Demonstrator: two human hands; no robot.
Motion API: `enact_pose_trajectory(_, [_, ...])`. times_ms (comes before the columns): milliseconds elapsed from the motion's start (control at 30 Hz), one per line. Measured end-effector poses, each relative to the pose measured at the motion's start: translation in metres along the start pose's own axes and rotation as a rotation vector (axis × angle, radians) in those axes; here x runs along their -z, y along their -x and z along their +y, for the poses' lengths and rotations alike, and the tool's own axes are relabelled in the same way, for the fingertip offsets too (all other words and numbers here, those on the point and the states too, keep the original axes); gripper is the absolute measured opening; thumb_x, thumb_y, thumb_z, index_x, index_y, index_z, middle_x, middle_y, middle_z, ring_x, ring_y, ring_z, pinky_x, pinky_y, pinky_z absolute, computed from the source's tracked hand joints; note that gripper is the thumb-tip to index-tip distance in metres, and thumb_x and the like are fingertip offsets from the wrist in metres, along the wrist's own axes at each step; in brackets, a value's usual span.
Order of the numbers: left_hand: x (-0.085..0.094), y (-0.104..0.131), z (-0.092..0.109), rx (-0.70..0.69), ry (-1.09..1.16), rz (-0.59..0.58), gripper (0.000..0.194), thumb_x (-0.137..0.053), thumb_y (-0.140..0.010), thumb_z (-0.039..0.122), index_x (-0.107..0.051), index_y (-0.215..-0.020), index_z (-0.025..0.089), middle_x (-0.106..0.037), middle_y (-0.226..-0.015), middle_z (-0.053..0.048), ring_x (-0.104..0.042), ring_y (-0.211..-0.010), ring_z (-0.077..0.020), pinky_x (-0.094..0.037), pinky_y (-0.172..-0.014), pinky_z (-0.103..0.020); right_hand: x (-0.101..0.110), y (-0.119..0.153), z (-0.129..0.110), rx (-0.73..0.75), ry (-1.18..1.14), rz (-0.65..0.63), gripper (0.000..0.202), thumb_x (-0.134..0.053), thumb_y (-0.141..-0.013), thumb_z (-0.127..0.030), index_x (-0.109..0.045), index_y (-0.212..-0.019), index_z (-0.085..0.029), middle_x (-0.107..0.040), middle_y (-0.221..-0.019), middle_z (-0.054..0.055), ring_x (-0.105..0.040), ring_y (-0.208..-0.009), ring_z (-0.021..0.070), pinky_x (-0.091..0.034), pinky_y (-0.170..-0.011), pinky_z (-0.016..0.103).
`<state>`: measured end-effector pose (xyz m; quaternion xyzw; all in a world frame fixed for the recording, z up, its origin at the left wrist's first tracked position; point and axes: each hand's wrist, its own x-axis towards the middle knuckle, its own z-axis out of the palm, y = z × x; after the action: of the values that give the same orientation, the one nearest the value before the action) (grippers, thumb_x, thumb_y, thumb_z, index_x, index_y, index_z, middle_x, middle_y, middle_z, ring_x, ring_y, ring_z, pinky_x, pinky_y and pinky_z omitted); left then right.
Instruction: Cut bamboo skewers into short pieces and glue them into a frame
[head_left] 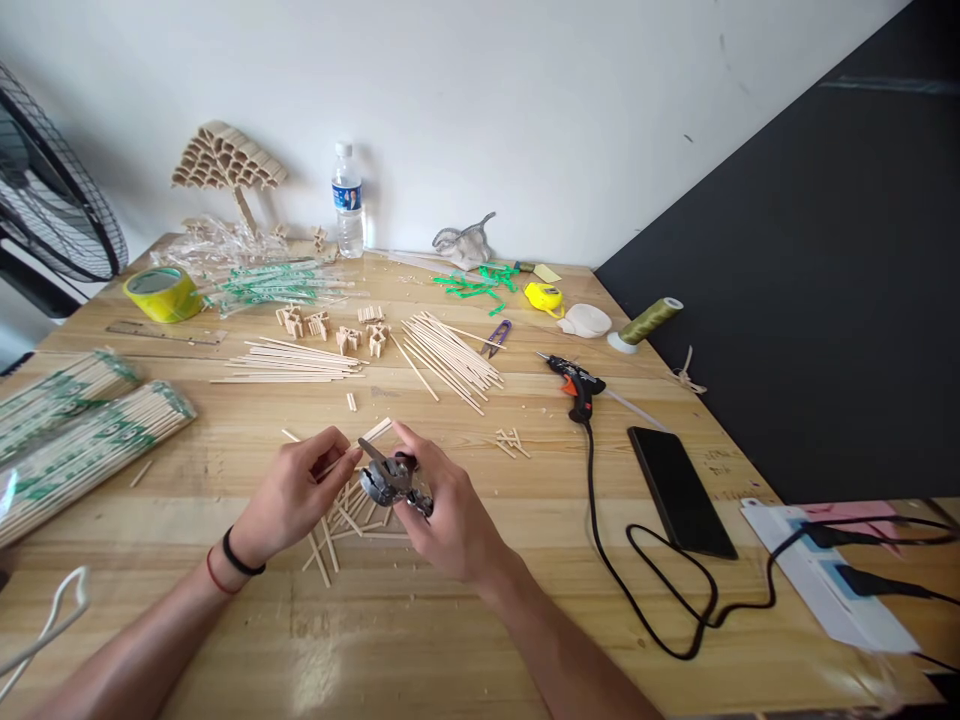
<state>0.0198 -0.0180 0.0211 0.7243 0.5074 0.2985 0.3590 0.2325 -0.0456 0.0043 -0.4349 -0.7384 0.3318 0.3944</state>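
My left hand (296,492) is closed in a pinch on thin wooden sticks (377,431), whose ends show beyond the fingers. Gripped in my right hand (459,512) is a metal hand cutter (385,480) resembling pruning shears, its blade right beside the left fingertips and the sticks. Whether the blade touches them I cannot tell. Under both hands lies a loose heap of short cut sticks (346,520). Farther back are two spread bunches of long sticks, one on the left (296,362) and one on the right (450,360).
Small glued stick pieces (349,340) sit behind the bunches. To the right lie a glue gun (576,385) with its looping cord, a phone (682,490) and a power strip (829,580). Bagged sticks (97,460) and yellow tape (162,293) are left; a bottle (348,205) stands behind.
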Motion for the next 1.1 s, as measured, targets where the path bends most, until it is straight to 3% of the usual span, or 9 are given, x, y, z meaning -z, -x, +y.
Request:
enact_pose_trajectory(433, [0.0001,-0.0004,0.0021,-0.007,0.005,0.009,0.028,-0.056,-0.091,0.034,-0.047,-0.069,0.021,-0.041,-0.054,0.007,-0.034,-0.051,-0.0098,-0.030,-0.048,-0.021,0.0000,-0.0002,-0.0008,-0.001,0.003,0.002,0.075,-0.060,-0.083,-0.011,-0.040,-0.154,-0.023,-0.069,-0.121,0.010,-0.064,-0.112,0.0260,-0.053,-0.103,0.044])
enact_pose_trajectory(1100, [-0.0004,0.0008,-0.0043,0.004,-0.015,-0.010,0.015,-0.056,-0.091,0.029,-0.057,-0.080,0.019,-0.047,-0.056,0.007,-0.034,-0.053,-0.0107,-0.030,-0.050,-0.022,-0.0004,0.0002,-0.0007,-0.009,-0.006,0.004,0.076,-0.060,-0.083,-0.011,-0.040,-0.154,-0.024,-0.069,-0.117,0.010,-0.064,-0.110,0.0264,-0.053,-0.103,0.045])
